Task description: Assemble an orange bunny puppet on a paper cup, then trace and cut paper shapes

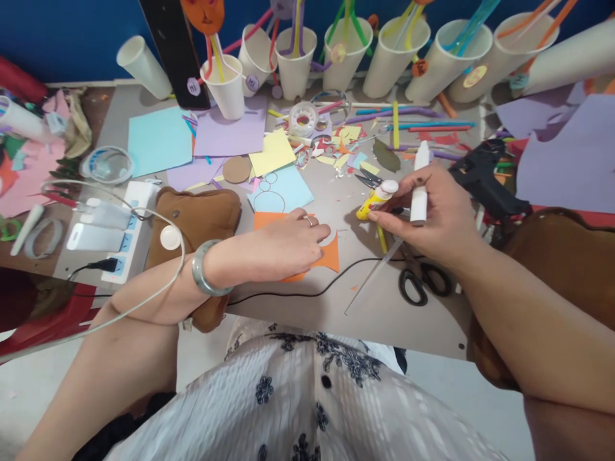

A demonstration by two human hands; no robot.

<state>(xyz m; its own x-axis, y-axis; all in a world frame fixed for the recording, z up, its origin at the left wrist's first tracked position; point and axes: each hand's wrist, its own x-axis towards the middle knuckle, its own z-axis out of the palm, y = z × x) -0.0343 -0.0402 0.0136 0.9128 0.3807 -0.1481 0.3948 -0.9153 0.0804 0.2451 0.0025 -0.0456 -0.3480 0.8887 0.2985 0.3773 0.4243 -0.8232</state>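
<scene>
My left hand lies over a piece of orange paper, fingers loosely bent and apart, pressing it to the table. A curved notch is cut in the paper's right edge. My right hand is closed on a white marker, which stands nearly upright between the fingers. At the thumb tip is a small yellow tube with a white cap; whether it is gripped too is unclear. Below the right hand lie black-handled scissors and a thin clear rod. Beyond my left hand is light-blue paper with drawn circles.
Paper cups with coloured straws line the back. Paper scraps, tape rolls and a black glue gun lie across the table. A power strip and brown pouch sit left; a black cable crosses the front.
</scene>
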